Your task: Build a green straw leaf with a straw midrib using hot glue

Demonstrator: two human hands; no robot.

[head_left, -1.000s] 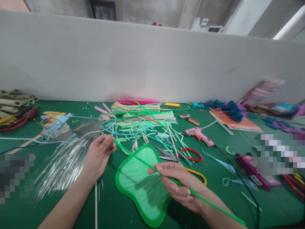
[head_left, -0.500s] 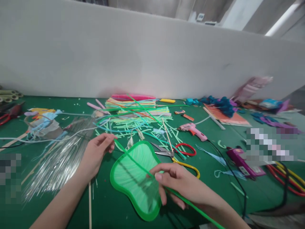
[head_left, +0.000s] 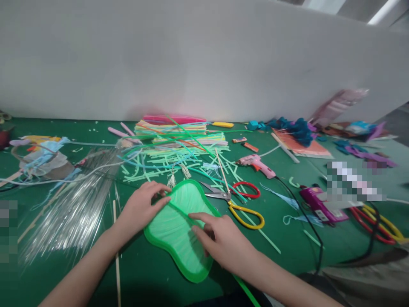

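On the green table (head_left: pixel 281 273), the lobed green panel (head_left: pixel 169 228) is lying there looking light, best taken by its rim; the left hand (head_left: pixel 143 204) is pinching, the right hand (head_left: pixel 223 238) curling, grip unclear, over a green strip (head_left: pixel 246 290), probably soft and bendy.

head view | above green tabletop (head_left: pixel 153 273), near | faces forward and down | pale partition (head_left: pixel 204 64) beyond

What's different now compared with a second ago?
The left hand and right hand have come down to the green panel, lowering the green strip from above it to what looks like flat across its face. Neither hand has clearly let go. The scissors and pink glue gun stayed put.
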